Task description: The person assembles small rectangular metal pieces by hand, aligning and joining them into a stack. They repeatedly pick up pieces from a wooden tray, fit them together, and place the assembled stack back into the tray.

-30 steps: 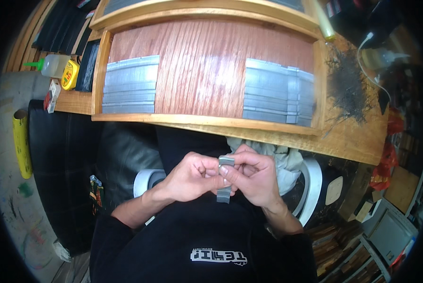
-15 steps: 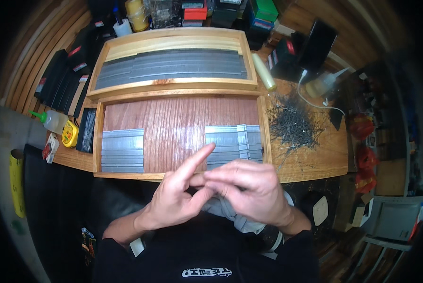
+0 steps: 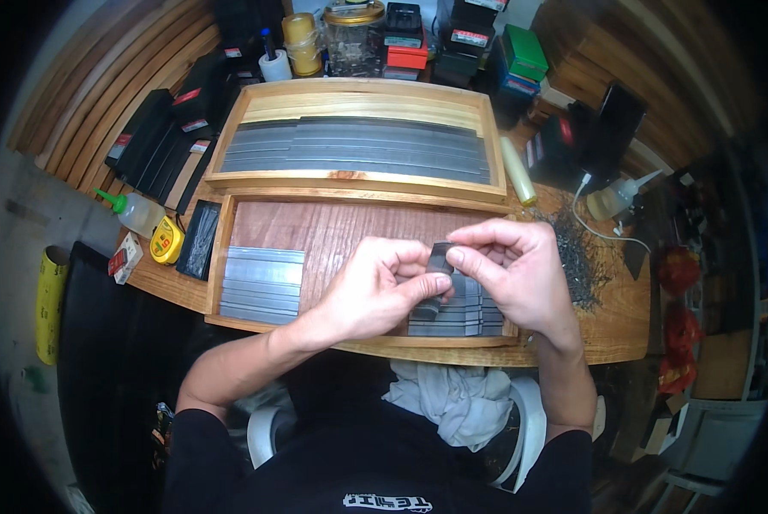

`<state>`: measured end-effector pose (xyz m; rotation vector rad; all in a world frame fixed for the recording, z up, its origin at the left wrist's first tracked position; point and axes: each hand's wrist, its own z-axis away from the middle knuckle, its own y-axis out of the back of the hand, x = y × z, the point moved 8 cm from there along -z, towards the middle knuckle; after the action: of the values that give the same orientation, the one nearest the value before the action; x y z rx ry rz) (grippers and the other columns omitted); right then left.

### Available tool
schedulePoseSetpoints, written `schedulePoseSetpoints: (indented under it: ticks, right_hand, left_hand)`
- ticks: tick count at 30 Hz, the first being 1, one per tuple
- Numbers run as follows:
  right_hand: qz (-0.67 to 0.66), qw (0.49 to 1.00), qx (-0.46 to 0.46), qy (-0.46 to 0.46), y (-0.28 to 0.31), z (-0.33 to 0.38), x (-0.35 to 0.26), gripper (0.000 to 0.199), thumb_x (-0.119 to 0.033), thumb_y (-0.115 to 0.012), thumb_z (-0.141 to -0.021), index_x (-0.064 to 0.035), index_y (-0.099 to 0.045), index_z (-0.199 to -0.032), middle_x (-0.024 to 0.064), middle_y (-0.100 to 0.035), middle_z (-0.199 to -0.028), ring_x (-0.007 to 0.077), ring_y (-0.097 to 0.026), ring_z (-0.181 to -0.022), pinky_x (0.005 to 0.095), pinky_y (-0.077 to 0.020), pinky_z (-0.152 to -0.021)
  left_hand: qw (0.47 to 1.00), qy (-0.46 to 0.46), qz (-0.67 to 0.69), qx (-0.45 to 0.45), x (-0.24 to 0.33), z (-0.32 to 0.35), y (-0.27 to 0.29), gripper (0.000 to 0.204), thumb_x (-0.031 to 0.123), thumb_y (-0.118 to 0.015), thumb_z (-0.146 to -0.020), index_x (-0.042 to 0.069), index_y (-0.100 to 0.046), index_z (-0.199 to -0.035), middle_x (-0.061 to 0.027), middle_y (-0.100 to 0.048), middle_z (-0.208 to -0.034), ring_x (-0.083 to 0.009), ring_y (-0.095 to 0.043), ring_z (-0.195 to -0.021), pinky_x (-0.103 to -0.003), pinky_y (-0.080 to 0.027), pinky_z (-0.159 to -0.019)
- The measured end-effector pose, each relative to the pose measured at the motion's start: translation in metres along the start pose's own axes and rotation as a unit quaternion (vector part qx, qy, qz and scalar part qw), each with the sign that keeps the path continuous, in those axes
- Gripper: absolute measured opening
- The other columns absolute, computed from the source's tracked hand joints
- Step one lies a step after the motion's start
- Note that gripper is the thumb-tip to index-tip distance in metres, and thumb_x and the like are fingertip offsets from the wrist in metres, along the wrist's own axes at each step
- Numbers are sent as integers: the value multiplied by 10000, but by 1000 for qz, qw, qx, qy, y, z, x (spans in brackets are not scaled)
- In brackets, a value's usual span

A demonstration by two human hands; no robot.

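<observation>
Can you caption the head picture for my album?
Left hand and right hand hold dark strips over a wooden tray.

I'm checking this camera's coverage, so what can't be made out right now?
All in the head view:
- Held grey piece: middle hidden by the left hand.
- Strips at the near tray's right: partly behind both hands.
- Dark pile: partly behind the right hand; single pieces too small.
- Black shirt: cut off by the lower edge.

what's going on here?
The left hand and right hand hold a dark strip over the near tray's right side. Grey strips lie in two groups in that tray; the far tray holds more. A dark heap sits on the bench, right.
</observation>
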<state>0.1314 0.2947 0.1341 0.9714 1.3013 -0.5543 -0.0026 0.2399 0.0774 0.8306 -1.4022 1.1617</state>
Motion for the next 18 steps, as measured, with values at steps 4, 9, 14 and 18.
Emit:
schedulePoseSetpoints:
  ticks: [4,9,14,18]
  right_hand:
    - [-86,995,17,-38,12,-22,15,206,-51,-793,-907,57,-772,-1080,136,-785,-945,137,-747,-809,259,-621,-742]
    - [-144,985,-19,-93,12,-37,28,206,-28,-773,-930,81,-755,-1104,149,-783,-922,151,-756,-797,286,-640,-708]
    - [-92,994,11,-53,22,-47,31,200,-32,-769,-938,85,-754,-1099,154,-782,-912,151,-753,-761,285,-636,-661]
    - [-48,998,38,-25,34,-56,36,205,-52,-774,-940,72,-758,-1101,136,-783,-914,135,-745,-780,264,-624,-693]
  left_hand:
    - [999,26,38,3,8,-22,3,166,67,-683,-1017,-48,-712,-1133,-118,-791,-963,-142,-746,-911,-299,-598,-865]
    - [999,39,6,0,11,-39,13,94,20,-683,-1002,-38,-733,-1057,-81,-781,-913,-93,-707,-858,-257,-564,-800]
    - [998,62,26,21,6,-49,17,106,56,-693,-1008,-25,-741,-1059,-65,-777,-900,-87,-697,-822,-247,-550,-766]
    - [998,56,22,30,3,-62,22,105,84,-705,-1006,-2,-749,-1048,-59,-775,-888,-78,-694,-787,-228,-529,-682]
